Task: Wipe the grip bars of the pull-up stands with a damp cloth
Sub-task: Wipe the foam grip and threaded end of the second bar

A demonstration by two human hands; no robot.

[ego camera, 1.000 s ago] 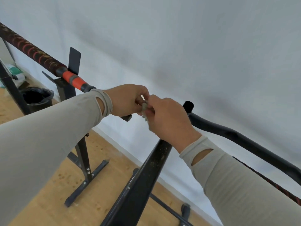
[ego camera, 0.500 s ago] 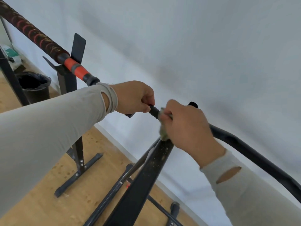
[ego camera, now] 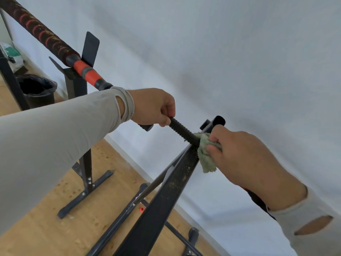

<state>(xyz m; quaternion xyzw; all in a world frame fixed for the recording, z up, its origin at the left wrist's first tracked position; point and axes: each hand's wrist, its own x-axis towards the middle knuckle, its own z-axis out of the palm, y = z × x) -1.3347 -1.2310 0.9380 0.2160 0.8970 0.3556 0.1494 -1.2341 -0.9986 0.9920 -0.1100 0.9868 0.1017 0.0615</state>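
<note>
A black ribbed grip bar (ego camera: 181, 130) runs between my two hands, just above the dusty black upright of the near stand (ego camera: 173, 183). My left hand (ego camera: 153, 107) grips the bar's left end. My right hand (ego camera: 241, 156) holds a pale green cloth (ego camera: 204, 154) bunched around the bar's right end, where the bar meets the stand; a corner of the cloth hangs down. A second bar (ego camera: 46, 38), wrapped in dark red and black with an orange section, rests on the far stand (ego camera: 79, 85) at the upper left.
A white wall fills the background. A black bin (ego camera: 36, 89) stands on the wooden floor (ego camera: 46, 228) at the left. The stands' black feet (ego camera: 86, 193) spread across the floor below my arms.
My hands have moved apart along the black grip bar. The right hand slid the cloth rightward to the stand's end, baring the ribbed section between the hands. The view shifted slightly.
</note>
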